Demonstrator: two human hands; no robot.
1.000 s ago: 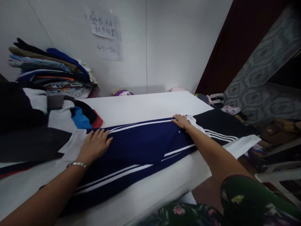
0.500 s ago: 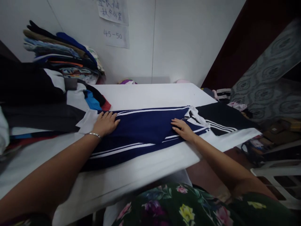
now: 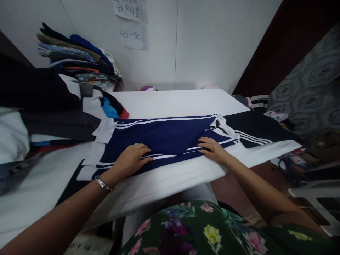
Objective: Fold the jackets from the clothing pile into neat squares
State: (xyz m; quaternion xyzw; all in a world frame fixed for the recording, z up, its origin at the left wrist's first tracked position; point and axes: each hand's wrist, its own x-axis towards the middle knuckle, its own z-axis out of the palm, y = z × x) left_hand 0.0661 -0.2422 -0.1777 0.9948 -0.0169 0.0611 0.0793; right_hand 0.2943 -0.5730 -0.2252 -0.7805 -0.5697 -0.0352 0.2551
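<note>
A navy garment with white stripes (image 3: 164,136) lies flat across the white table (image 3: 175,102). My left hand (image 3: 131,161) rests palm down on its near striped edge, fingers stretched out. Further right on the same near edge, my right hand (image 3: 214,148) also lies flat with fingers apart, close to the white collar. A black striped part of the garment (image 3: 255,131) hangs over the table's right end. Neither hand holds anything.
A heap of dark, white and blue clothes (image 3: 53,109) fills the left of the table, with a folded stack (image 3: 77,63) behind it against the wall. Paper notes (image 3: 132,33) hang on the wall. More clothes and clutter (image 3: 265,109) lie right of the table.
Both hands have slid toward me across the navy garment, from its far edge to its near edge. The view has dropped and shifted left.
</note>
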